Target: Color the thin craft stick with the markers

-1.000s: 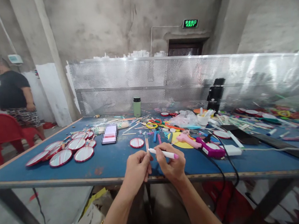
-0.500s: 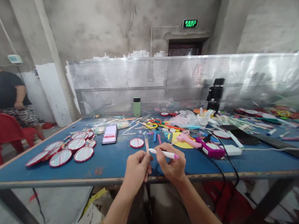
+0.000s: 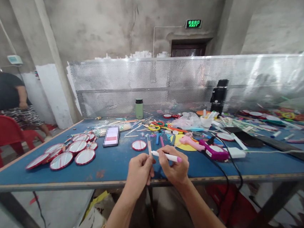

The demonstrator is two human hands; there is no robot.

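My left hand point(image 3: 140, 169) pinches the lower end of a thin flat wooden stick point(image 3: 149, 145), which points up and away from me. In my right hand point(image 3: 174, 165) is a white marker point(image 3: 169, 157) with a pink end, held like a pen. Its tip touches or nearly touches the stick just above my left fingertips; I cannot tell which. Beyond the stick, to the left, a small round red-rimmed disc point(image 3: 139, 145) lies on the blue table point(image 3: 111, 170). A blue stub point(image 3: 157, 139) and a pink one point(image 3: 162, 141) lie close behind the marker.
Several red-rimmed discs point(image 3: 61, 160) are piled at left, near a phone point(image 3: 111, 136). A green bottle point(image 3: 139, 109) stands at the back. To the right lie a pink glue gun point(image 3: 191, 141), a purple device point(image 3: 214, 150) with cables, and cluttered craft pieces. A person point(image 3: 7, 92) stands far left.
Both hands, the stick and the marker stay almost exactly in place. At far left, the standing person has shifted slightly, with one foot now showing farther right.
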